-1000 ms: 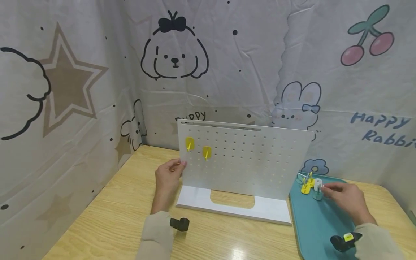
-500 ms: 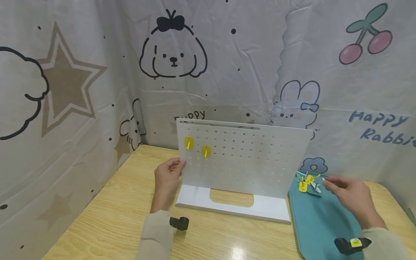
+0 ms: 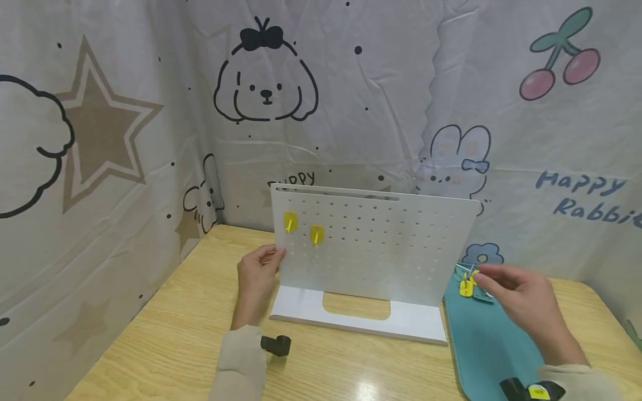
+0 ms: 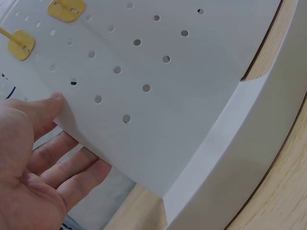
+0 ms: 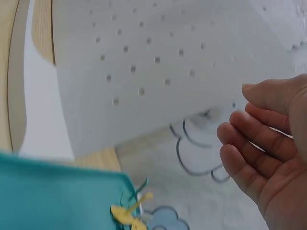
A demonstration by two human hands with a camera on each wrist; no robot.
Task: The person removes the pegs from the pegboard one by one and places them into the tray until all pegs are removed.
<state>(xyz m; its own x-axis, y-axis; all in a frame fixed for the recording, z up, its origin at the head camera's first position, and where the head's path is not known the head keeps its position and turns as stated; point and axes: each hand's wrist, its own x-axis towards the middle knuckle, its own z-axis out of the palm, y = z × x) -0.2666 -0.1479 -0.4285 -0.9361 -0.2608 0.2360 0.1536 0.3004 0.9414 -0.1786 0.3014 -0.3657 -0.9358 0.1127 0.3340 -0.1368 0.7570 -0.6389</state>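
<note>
In the head view, a white pegboard [image 3: 373, 245] stands upright on its base, with a yellow hook [image 3: 290, 222] and a second yellow hook [image 3: 316, 234] at its upper left. My left hand [image 3: 257, 270] grips the board's left edge, thumb in front and fingers behind, as the left wrist view shows. My right hand [image 3: 524, 298] is raised over the far end of a teal tray [image 3: 494, 340], thumb and forefinger pinched together. Between their tips is a small white hook [image 5: 233, 104], mostly lost against the white board. Below it, several yellow, teal and white hooks [image 3: 466, 288] lie in the tray.
The wooden table [image 3: 165, 334] carries the board and the tray, which lies close by the board's right end. A printed curtain [image 3: 351, 111] hangs behind and along the left side. Each wrist wears a small black camera [image 3: 276, 345].
My right hand lifts from the hooks in the tray, then moves left toward the board. The small hooks beneath have shifted. My left hand stays on the board's edge.
</note>
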